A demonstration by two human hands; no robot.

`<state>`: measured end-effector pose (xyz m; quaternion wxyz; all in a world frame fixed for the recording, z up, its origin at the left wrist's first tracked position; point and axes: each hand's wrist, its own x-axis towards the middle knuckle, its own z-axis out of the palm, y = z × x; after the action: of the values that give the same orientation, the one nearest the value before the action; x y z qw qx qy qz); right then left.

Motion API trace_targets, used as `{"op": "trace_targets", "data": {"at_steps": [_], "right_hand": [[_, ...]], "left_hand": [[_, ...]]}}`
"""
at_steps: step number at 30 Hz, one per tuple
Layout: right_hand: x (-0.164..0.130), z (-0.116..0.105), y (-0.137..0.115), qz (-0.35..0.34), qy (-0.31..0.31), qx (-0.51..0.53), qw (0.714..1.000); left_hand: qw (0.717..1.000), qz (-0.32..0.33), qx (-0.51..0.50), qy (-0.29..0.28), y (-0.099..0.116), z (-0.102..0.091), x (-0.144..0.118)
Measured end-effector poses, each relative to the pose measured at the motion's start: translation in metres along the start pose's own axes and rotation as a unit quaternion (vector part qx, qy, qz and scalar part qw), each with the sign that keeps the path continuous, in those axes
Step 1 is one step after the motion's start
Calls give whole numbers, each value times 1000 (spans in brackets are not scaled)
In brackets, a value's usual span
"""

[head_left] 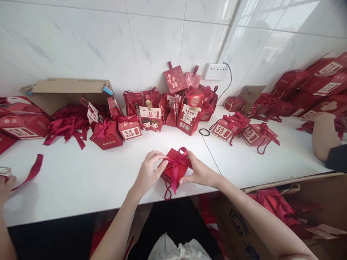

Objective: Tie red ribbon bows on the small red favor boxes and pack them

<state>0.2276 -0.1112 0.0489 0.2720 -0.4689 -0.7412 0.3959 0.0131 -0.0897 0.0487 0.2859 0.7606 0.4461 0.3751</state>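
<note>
you have a small red paper gift box with a dark red ribbon bow on top [175,168] between your two hands, near the front edge of the white table [81,184]. your left hand [148,172] curls around the left side of the box, with its fingers bent up to the bow. your right hand [198,171] presses on the right side, with the fingertips touching the bow and the thumb low on the box. both hands are closed around the box, not spread flat. a thin red cord loop [167,192] hangs down from the box over the table edge.

behind the box, against the white tiled wall [108,39], stands a bunch of red gift boxes with gold and white labels [173,108]. a small black hair band [204,132] lies on the table just right of them. more red boxes with bows [244,131] lie further right. on the left sits a pile of loose red ribbons [67,126] in front of an open brown cardboard box [65,90]. another person's hand [5,186] shows at the far left edge, near a red ribbon strip [32,171]. a white wall socket [215,71] is on the wall.
</note>
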Motion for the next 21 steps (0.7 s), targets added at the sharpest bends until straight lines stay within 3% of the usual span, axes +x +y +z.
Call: {"op": "trace_targets", "data": {"at_steps": [8, 21], "right_hand": [[-2, 27, -6, 37, 83, -30, 995], [-3, 31, 0, 35, 79, -14, 996]], "left_hand": [[990, -120, -20, 76, 1, -1, 4], [981, -89, -171, -19, 1, -6, 2]]}}
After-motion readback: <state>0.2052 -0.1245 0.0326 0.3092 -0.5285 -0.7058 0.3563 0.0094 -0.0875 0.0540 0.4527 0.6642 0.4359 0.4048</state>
